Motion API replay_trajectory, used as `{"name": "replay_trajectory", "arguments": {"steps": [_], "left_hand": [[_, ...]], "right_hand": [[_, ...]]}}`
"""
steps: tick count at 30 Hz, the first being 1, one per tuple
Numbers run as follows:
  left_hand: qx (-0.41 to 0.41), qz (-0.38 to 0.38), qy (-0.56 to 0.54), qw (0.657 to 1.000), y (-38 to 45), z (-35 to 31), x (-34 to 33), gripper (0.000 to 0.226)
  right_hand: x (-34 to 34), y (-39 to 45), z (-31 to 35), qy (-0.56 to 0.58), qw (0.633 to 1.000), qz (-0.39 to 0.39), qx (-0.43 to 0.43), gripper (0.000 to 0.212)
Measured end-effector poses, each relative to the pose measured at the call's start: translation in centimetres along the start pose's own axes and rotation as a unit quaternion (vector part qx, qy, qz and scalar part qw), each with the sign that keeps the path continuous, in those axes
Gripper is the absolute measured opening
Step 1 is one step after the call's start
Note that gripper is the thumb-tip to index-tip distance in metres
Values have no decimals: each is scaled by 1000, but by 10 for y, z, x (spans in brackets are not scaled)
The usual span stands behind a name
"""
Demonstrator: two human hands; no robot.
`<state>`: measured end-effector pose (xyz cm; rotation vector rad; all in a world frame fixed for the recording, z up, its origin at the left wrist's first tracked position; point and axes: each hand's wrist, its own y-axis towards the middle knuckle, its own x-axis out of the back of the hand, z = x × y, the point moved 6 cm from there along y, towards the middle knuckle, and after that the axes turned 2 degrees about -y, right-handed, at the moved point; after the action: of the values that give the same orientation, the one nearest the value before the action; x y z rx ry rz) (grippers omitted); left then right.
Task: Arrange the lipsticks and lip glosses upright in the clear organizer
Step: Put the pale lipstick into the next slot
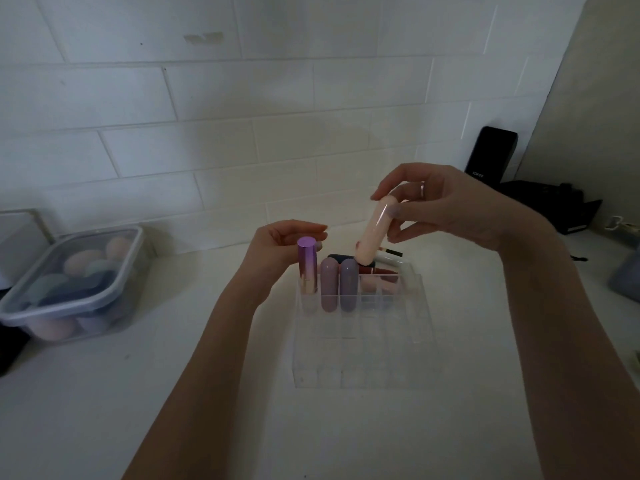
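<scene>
Fingers of our right hand grip peach lipstick, tilted above clear organizer; left hand open, empty, beside purple lipstick.

A peach tube, a purple-to-gold lipstick, mauve and lilac capsules, white brick-pattern wall.

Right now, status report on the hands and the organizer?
Right hand shut on peach tube, tilted above organizer. Left hand open beside purple lipstick. Three tubes upright in back row. Nothing blocking.
</scene>
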<state>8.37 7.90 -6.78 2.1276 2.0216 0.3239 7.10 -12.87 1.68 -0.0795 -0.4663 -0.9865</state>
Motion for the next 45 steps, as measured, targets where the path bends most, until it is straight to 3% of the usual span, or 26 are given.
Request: {"name": "replay_trajectory", "arguments": {"steps": [6, 14, 16, 20, 23, 28, 31, 34, 39, 45], "left_hand": [[-31, 81, 121, 989, -7, -8, -20, 31], [10, 131, 113, 985, -8, -1, -23, 32], [22, 147, 107, 983, -9, 2, -24, 32], [83, 218, 20, 972, -17, 9, -21, 33], [113, 258, -5, 959, -23, 13, -14, 35], [101, 251, 5, 963, -23, 12, -1, 36], [93, 265, 3, 960, -25, 9, 6, 39], [78, 265, 2, 961, -26, 3, 12, 27], [73, 234, -4, 970, -26, 3, 22, 40], [81, 237, 30, 968, -25, 6, 20, 37]], "right_hand": [[-19, 3, -4, -100, 990, 89, -43, 14], [-36, 6, -25, -231, 948, 181, -122, 15], [-33, 7, -24, -209, 958, 161, -115, 11], [-14, 15, -40, -177, 975, 47, -124, 11], [-17, 11, -63, -250, 948, 93, -172, 9], [-30, 11, -67, -217, 946, 146, -192, 20], [-38, 12, -66, -215, 941, 164, -204, 16], [-47, 15, -68, -249, 927, 176, -218, 13], [-63, 23, -78, -346, 896, 181, -212, 14], [-66, 28, -78, -374, 892, 171, -188, 7]]}}
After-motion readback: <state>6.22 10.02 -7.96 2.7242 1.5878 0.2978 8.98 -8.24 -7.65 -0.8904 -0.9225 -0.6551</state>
